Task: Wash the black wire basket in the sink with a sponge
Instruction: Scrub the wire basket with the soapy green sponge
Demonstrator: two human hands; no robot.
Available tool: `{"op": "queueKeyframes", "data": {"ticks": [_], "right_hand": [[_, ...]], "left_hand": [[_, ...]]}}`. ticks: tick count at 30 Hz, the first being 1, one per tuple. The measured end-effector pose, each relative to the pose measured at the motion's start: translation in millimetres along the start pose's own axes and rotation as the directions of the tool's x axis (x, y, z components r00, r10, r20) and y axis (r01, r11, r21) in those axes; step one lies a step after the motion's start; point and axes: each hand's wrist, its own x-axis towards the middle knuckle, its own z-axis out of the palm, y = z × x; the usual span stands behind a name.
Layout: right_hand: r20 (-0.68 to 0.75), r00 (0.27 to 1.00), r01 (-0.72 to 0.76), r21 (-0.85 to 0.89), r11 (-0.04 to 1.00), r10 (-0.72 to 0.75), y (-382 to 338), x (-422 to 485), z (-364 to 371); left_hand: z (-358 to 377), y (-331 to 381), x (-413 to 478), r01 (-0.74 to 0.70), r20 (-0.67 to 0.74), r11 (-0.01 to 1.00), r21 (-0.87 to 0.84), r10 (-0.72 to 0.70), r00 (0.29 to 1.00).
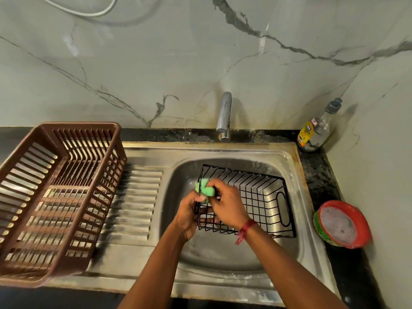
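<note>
**Two hands at the basket's left end**

The black wire basket (263, 192) sits in the sink (223, 150) basin, open side up. Its long axis runs left to right, and the end with the oval handle cutout points right. The left hand (188, 216) is clamped on the left end, fingers curled through the wires. The right hand (225, 204) is closed round a green sponge (204, 187), pressing it on that end's top rim. A tap (224, 114) stands at the far edge. A brown dish rack (55, 186) rests on the drainer at left. On the dark surface (318, 175) at right are a soap bottle (316, 130), far, and a red-rimmed tub (343, 224), nearer.
</note>
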Motion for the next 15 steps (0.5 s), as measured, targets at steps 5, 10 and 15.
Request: {"op": "queueKeyframes", "data": {"ticks": [5,10,15], "right_hand": [[0.112,0.991,-0.066,-0.06,0.996,0.072,1.8,0.9,-1.6],[0.218,0.976,0.029,-0.104,0.994,-0.006,-0.7,-1.4,1.7],[0.206,0.979,0.001,-0.053,0.999,0.01,0.8,3.8,-4.5]], "left_hand": [[-3.2,-3.6,4.5,0.002,-0.008,1.0,-0.016,-0.003,1.0],[-8.0,0.0,13.7,0.008,-0.022,1.0,-0.013,-0.008,1.0],[-13.7,-1.3,23.1,0.009,-0.021,0.995,-0.1,-0.011,1.0]]}}
